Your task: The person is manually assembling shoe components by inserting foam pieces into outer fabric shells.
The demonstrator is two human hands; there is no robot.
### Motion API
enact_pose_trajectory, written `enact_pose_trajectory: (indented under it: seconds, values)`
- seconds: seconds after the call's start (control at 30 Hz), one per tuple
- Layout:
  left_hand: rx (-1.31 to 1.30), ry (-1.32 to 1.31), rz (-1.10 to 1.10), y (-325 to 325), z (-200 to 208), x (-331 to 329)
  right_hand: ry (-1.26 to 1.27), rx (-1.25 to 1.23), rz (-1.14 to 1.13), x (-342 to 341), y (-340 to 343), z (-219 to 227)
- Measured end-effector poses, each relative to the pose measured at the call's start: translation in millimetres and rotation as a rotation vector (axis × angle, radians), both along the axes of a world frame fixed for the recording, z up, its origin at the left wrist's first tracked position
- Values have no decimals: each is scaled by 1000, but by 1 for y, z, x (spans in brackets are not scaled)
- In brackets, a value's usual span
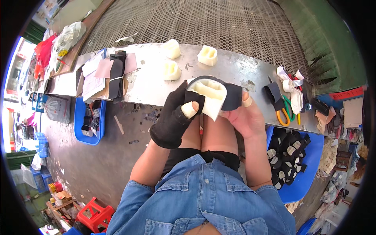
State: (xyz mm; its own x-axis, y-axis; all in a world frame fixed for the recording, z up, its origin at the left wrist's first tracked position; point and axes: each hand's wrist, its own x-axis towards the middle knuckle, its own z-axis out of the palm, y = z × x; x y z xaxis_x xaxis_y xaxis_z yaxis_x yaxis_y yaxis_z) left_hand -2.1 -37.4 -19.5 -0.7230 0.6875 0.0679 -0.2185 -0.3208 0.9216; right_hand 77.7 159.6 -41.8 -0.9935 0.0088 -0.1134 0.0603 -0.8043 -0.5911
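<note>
Above my lap I hold a cream moulded block shaped like a shoe heel [208, 94], with its ribbed hollow end up. My left hand [172, 113], in a black fingerless glove with tape round the thumb, grips the block at its left side. A black strip of sheet material [232, 97] runs round the block's far curved side. My right hand [247, 115] is bare but for tape on its thumb and pinches the strip's right end. On the bench beyond stand more cream heel blocks [171, 70], [207, 55].
The metal bench [145, 88] runs across in front, with wire mesh [188, 23] behind it. Black strips [117, 74] and papers lie at left. Orange-handled scissors [282, 117] are at right. Blue bins [311, 172], [89, 140] hold black pieces. A red stool [96, 214] stands lower left.
</note>
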Motion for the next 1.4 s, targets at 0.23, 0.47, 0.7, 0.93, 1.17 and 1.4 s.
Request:
enact_pose_trajectory:
  seconds: [0.23, 0.47, 0.7, 0.93, 1.17, 1.4]
  values:
    - [-109, 33, 134, 7, 23, 14, 42, 410, -281, 9, -6, 9]
    - [-107, 463, 456, 20, 2, 22, 115, 894, -503, 14, -21, 24]
    - [-214, 700, 587, 27, -1, 23, 129, 881, -567, 13, -27, 30]
    - [-238, 1000, 693, 34, 8, 22, 136, 1061, -633, 17, -27, 37]
    - [-94, 551, 324, 35, 21, 3, 215, 882, -528, 13, -11, 30]
    - [10, 289, 43, 35, 19, 8, 297, 1037, -506, 0, 5, 8]
